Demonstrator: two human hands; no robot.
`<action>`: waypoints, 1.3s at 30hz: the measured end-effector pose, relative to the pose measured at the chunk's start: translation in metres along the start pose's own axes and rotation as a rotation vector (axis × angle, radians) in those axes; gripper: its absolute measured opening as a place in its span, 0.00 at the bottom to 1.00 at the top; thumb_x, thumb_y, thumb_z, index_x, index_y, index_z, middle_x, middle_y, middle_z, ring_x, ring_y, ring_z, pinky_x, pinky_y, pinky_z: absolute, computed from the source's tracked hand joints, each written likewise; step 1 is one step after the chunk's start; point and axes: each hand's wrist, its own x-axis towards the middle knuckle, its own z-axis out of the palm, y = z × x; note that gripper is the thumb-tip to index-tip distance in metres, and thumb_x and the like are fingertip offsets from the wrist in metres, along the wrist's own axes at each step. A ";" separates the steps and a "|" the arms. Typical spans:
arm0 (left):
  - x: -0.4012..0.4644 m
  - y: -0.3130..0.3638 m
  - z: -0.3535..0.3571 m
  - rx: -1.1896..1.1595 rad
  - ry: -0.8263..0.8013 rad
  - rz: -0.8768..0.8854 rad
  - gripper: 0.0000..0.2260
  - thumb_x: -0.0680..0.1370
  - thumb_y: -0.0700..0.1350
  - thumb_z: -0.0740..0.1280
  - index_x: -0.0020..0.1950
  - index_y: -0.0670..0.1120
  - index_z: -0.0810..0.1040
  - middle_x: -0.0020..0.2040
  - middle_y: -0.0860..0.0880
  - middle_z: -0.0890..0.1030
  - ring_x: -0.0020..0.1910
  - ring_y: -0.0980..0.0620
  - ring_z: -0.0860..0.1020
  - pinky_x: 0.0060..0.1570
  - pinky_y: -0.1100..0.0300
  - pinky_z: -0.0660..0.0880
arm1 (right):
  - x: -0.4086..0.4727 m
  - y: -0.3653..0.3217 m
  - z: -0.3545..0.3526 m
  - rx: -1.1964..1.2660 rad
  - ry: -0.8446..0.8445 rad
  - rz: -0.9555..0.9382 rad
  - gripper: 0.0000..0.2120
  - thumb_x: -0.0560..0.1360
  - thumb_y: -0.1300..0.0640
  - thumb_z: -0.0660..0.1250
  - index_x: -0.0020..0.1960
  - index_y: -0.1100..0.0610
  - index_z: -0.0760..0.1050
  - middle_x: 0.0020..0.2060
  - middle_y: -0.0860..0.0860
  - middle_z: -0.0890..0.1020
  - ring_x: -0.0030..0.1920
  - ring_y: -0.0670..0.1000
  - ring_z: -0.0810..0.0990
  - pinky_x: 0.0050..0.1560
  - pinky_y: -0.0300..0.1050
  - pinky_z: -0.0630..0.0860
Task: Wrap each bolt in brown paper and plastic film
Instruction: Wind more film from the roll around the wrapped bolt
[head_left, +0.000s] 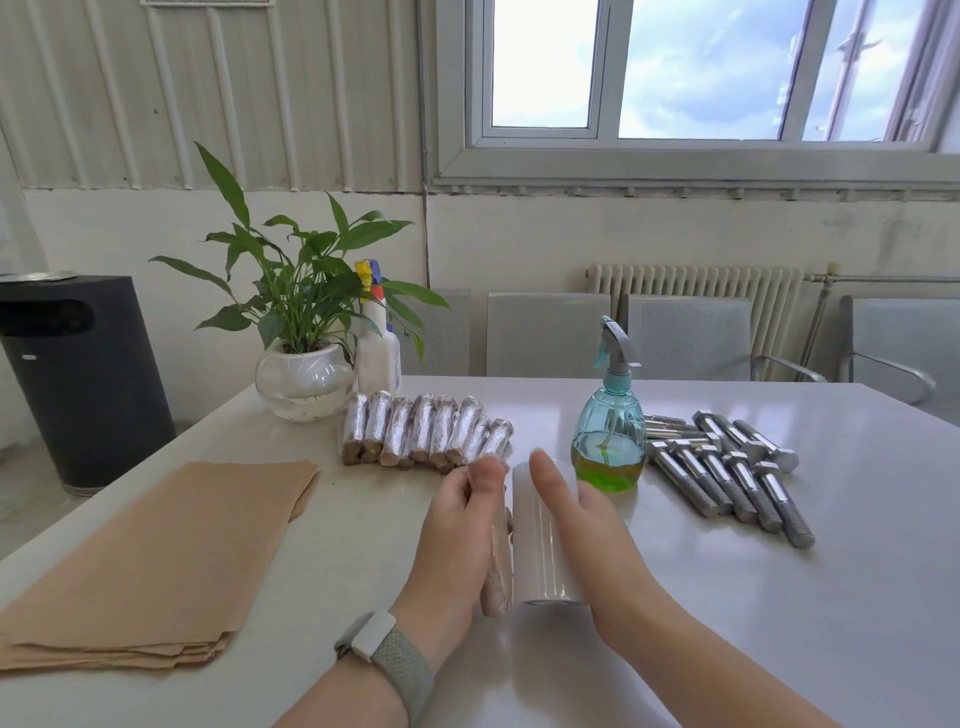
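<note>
Two hands: left hand grips paper-wrapped bolt, right hand holds film roll.

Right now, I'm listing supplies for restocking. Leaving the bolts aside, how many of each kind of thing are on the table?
Spray bottle: 2
Potted plant: 1
Film roll: 1
Paper stack: 1
Total: 5
</note>
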 end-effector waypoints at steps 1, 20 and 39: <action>0.001 0.000 -0.001 0.008 0.030 0.015 0.27 0.70 0.64 0.67 0.54 0.42 0.78 0.42 0.44 0.82 0.43 0.49 0.81 0.49 0.51 0.79 | 0.000 0.000 0.000 -0.030 0.026 -0.008 0.31 0.65 0.26 0.64 0.48 0.53 0.78 0.39 0.46 0.84 0.41 0.44 0.84 0.42 0.43 0.78; -0.003 -0.004 0.000 0.084 -0.034 0.102 0.18 0.77 0.64 0.62 0.52 0.52 0.81 0.48 0.49 0.85 0.49 0.51 0.84 0.48 0.56 0.79 | -0.005 -0.004 -0.005 0.090 -0.135 0.135 0.29 0.68 0.28 0.64 0.55 0.48 0.81 0.48 0.49 0.86 0.50 0.50 0.85 0.53 0.50 0.80; -0.003 0.000 0.003 -0.349 -0.137 -0.259 0.21 0.82 0.54 0.55 0.61 0.42 0.81 0.56 0.39 0.83 0.54 0.43 0.83 0.41 0.54 0.81 | -0.001 0.007 0.004 -0.079 0.188 0.045 0.25 0.73 0.29 0.60 0.53 0.50 0.76 0.45 0.48 0.84 0.46 0.49 0.83 0.48 0.51 0.79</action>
